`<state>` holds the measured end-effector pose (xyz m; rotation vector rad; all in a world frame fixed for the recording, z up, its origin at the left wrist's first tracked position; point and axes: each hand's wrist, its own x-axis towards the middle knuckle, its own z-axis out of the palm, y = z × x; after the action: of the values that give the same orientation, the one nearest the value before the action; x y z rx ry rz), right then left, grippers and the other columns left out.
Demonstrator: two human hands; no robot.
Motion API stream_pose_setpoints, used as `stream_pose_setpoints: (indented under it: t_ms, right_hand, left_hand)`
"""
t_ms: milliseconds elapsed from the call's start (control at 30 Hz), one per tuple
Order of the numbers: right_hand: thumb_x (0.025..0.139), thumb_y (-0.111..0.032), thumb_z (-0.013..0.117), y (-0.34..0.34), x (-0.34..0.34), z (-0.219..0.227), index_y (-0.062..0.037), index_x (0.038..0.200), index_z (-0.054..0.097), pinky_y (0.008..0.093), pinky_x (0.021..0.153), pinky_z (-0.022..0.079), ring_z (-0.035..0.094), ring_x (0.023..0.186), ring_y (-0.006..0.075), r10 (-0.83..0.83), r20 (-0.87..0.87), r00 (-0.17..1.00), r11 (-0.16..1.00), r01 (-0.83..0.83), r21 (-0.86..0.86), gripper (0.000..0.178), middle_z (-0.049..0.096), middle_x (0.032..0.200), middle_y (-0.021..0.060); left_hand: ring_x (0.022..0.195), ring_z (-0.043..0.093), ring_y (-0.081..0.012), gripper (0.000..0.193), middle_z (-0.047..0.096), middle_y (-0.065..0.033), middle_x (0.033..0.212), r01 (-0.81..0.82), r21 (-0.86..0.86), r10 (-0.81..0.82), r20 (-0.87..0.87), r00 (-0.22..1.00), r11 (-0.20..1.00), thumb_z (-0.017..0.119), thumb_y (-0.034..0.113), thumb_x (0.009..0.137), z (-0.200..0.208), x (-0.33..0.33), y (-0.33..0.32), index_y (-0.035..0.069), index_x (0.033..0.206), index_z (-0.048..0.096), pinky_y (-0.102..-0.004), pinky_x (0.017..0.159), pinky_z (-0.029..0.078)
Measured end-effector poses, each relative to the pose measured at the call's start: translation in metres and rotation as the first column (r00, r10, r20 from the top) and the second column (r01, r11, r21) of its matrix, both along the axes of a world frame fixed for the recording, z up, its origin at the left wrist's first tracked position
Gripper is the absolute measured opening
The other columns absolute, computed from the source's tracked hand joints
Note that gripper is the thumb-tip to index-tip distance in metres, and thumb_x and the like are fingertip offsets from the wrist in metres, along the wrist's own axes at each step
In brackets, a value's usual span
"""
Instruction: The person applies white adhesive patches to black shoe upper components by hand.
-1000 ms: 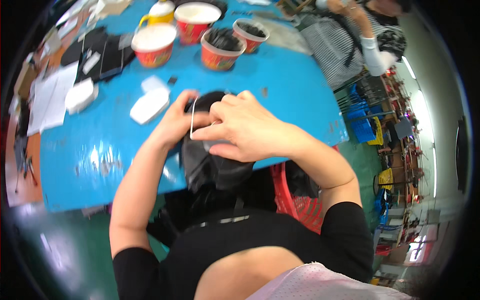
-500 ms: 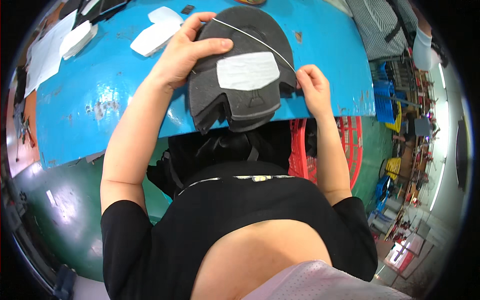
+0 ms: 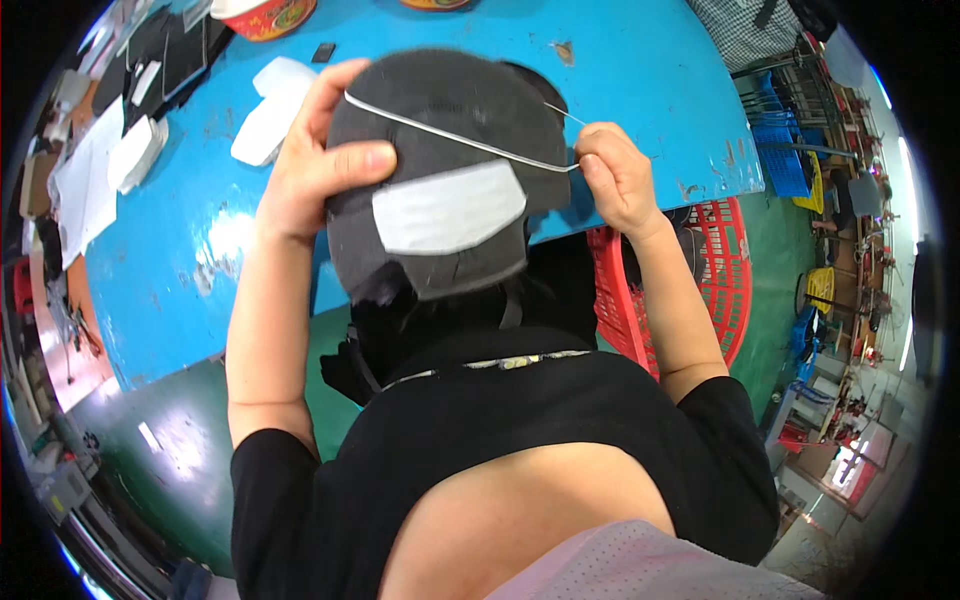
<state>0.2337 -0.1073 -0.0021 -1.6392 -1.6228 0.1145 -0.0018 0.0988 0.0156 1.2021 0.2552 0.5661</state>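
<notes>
A thick stack of black, felt-like pads (image 3: 440, 82), rounded at the far end and notched at the near end, is held tilted over the table's front edge. A white angular patch (image 3: 450, 210) lies on its top face. My left hand (image 3: 305, 180) grips the stack's left edge, thumb on top and fingers mostly hidden behind. Slantwise across the face runs a thin white cord (image 3: 450, 134). Beyond the right edge, my right hand (image 3: 618, 180) is closed in a pinch on the cord, clear of the pads. Another strand goes from that hand toward the stack's far right side.
White cut pieces (image 3: 270, 125) lie left of the stack on the blue table (image 3: 670, 90). Farther left are another white pile (image 3: 138, 158) and a paper sheet (image 3: 85, 205). A red bowl (image 3: 265, 15) stands at the back. A red plastic basket (image 3: 738, 290) sits below the table, right.
The stack has tilted and turned in my left hand. My right hand has drawn the cord out from the right edge, and a second strand now shows. The view has shifted too.
</notes>
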Motion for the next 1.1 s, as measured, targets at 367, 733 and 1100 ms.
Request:
stream_pose_setpoints:
  t_ms: [367, 733, 1100]
  right_hand:
    - [0.084, -0.02, 0.049, -0.009, 0.008, 0.01, -0.0019, 0.064, 0.05, 0.0287, 0.066, 0.038, 0.049, 0.074, 0.0149, 0.012, -0.663, 0.749, 0.859, -0.347, -0.377, 0.027, 0.06, 0.099, 0.0112]
    - [0.078, -0.012, 0.062, -0.013, -0.023, 0.01, -0.0048, 0.083, 0.057, 0.0341, 0.076, 0.041, 0.055, 0.079, 0.0233, 0.171, -0.335, 0.926, 0.971, -0.217, -0.104, 0.01, 0.058, 0.078, 0.0074]
    - [0.079, -0.001, 0.06, 0.002, -0.053, 0.004, -0.001, 0.092, 0.059, 0.0237, 0.073, 0.045, 0.055, 0.079, 0.0097, -0.094, -0.621, 0.778, 0.994, 0.108, -0.014, 0.013, 0.061, 0.088, 0.004]
  left_hand:
    - [0.105, 0.054, -0.019, 0.074, 0.057, -0.007, 0.11, -0.005, -0.096, 0.011, 0.053, 0.999, 0.995, 0.081, 0.013, 0.059, -0.002, -0.001, -0.004, 0.004, 0.122, 0.044, -0.0327, 0.093, 0.042]
    - [0.092, 0.061, -0.0205, 0.054, 0.059, -0.013, 0.106, -0.172, -0.188, 0.191, 0.089, 0.978, 0.967, 0.066, 0.009, 0.073, 0.0, 0.01, 0.01, 0.004, 0.122, 0.045, -0.0313, 0.082, 0.05]
    - [0.092, 0.063, -0.0227, 0.05, 0.06, -0.0146, 0.106, -0.156, -0.294, 0.19, 0.089, 0.978, 0.943, 0.06, 0.012, 0.078, 0.001, 0.003, 0.0, -0.001, 0.123, 0.044, -0.034, 0.081, 0.052]
